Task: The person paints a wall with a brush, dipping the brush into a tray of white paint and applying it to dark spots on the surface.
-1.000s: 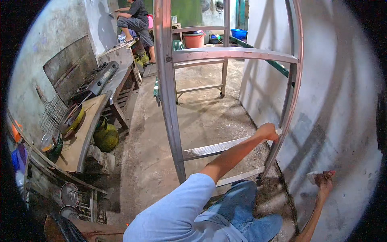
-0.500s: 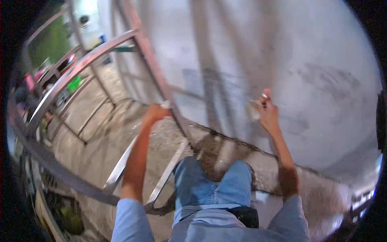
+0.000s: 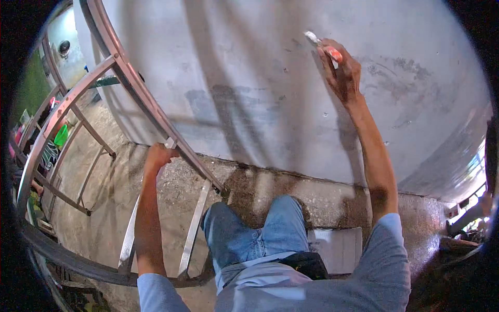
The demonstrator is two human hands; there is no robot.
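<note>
My right hand (image 3: 343, 70) is raised before a pale grey wall (image 3: 291, 125). Its fingers close round a small tool with an orange handle (image 3: 332, 53) and a white-coated tip (image 3: 312, 37); whether this is a brush or a scraper I cannot make out. The tip points up and left, close to the wall. Lower on the left, my left hand (image 3: 160, 157) grips a flat metal rung of a ladder (image 3: 192, 234), right where the rung meets the side rail. My forearm covers part of that rung.
The ladder's curved-looking rails fill the left side. Beyond it stand more metal legs and a green basin (image 3: 61, 135) among clutter. A white flat panel (image 3: 338, 249) lies on the rough concrete floor (image 3: 171, 182) beside my knees. Dark objects (image 3: 462, 239) sit at the far right.
My right hand has risen higher along the wall with the tool, whose white tip now shows clearly. The view has shifted right, so the ladder and my left hand appear further left.
</note>
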